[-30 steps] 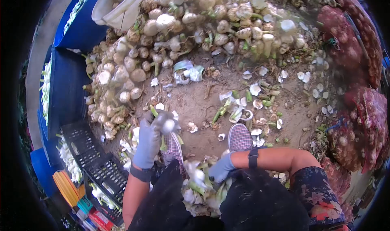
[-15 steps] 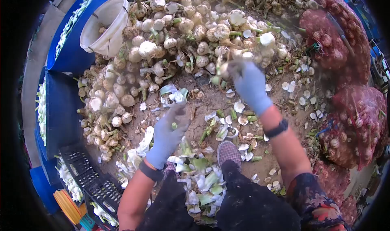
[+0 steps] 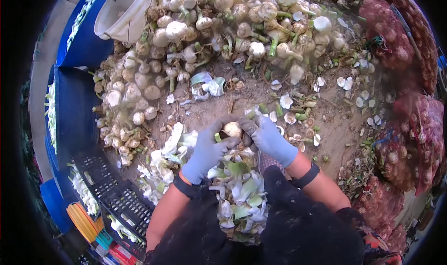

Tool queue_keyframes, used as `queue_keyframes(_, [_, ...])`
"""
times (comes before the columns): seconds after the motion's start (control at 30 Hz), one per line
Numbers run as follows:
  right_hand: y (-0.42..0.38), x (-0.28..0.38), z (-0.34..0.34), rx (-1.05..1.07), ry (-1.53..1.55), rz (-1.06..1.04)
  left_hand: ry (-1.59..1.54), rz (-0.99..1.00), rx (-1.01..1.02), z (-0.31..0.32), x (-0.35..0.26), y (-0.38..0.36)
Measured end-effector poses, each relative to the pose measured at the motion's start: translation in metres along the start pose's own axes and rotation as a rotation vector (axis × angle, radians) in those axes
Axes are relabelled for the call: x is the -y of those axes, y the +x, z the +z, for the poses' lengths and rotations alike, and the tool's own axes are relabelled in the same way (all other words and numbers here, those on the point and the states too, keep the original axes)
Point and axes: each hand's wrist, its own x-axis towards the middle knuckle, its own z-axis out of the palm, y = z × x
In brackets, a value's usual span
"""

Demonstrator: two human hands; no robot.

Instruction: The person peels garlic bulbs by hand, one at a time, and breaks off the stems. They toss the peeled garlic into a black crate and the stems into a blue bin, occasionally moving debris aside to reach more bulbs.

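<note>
Both hands wear pale blue gloves with dirty grey fingers and meet low in the middle of the view. A round whitish garlic bulb [image 3: 232,130] with a short green stem stub sits between them. My left hand [image 3: 209,146] is wrapped round the bulb from the left. On the bulb's right side, my right hand [image 3: 264,137] has its fingers bent together; what they hold, if anything, is hidden. Below the hands, peeled leaves and skins [image 3: 242,195] lie between the legs. A large heap of garlic bulbs [image 3: 223,22] spreads over the ground ahead.
A white bucket [image 3: 125,15] and blue containers [image 3: 74,111] stand at the left. Nearer on that side are a black crate [image 3: 116,199] and an orange object [image 3: 84,220]. Red mesh sacks of bulbs [image 3: 412,139] line the right. Cut stems and skins litter the soil.
My right hand has come back from the heap toward my body. Both hands have come together around a bulb. The view has shifted slightly.
</note>
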Motion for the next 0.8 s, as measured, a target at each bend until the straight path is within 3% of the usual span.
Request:
queue_keyframes(0.07, [-0.005,0.006,0.003,0.038,0.076,0.065,0.010,0.032,0.002,-0.003,-0.001,-0.003])
queue_keyframes(0.13, [-0.006,0.003,0.005,0.046,0.101,0.096,-0.139,-0.120,0.014,-0.006,-0.011,-0.006])
queue_keyframes(0.2, [-0.007,0.005,0.005,0.060,0.060,0.065,-0.173,-0.025,0.009,-0.007,-0.003,-0.006])
queue_keyframes(0.27, [-0.004,0.001,0.008,-0.004,0.054,0.117,-0.523,-0.192,0.147,-0.016,-0.004,-0.009])
queue_keyframes(0.33, [0.002,-0.012,0.007,-0.095,-0.549,-0.291,-0.676,-0.175,0.145,-0.014,0.003,-0.013])
queue_keyframes(0.37, [-0.004,-0.002,0.008,-0.129,-0.757,-0.272,-0.739,-0.201,0.148,-0.013,0.004,-0.013])
queue_keyframes(0.47, [-0.001,-0.005,0.013,-0.188,-0.620,-0.457,-0.848,-0.207,0.153,-0.014,-0.003,-0.013])
queue_keyframes(0.5, [0.006,-0.017,0.017,-0.145,-0.274,-0.405,-0.897,-0.196,0.169,-0.014,-0.005,-0.013])
queue_keyframes(0.53, [0.007,-0.018,0.022,-0.144,-0.270,-0.403,-0.895,-0.200,0.166,-0.011,-0.005,-0.012])
queue_keyframes(0.6, [0.009,-0.019,0.026,-0.058,0.170,-0.290,-0.317,-0.084,0.052,-0.006,-0.005,-0.007])
queue_keyframes(0.63, [0.007,-0.010,0.018,0.004,0.026,-0.162,-0.299,-0.253,0.132,-0.016,-0.012,-0.009])
queue_keyframes(0.67, [0.009,-0.009,0.013,0.005,0.026,-0.161,-0.299,-0.254,0.132,-0.018,-0.010,-0.008])
queue_keyframes(0.73, [0.012,-0.007,0.008,-0.039,-0.311,-0.078,-0.266,-0.231,-0.035,-0.020,-0.005,-0.007])
queue_keyframes(0.77, [0.008,0.001,0.010,0.030,-0.057,0.050,-0.368,-0.298,-0.109,-0.024,-0.002,-0.010])
queue_keyframes(0.8, [0.005,0.003,0.013,0.034,-0.054,0.051,-0.366,-0.302,-0.113,-0.026,0.004,-0.008])
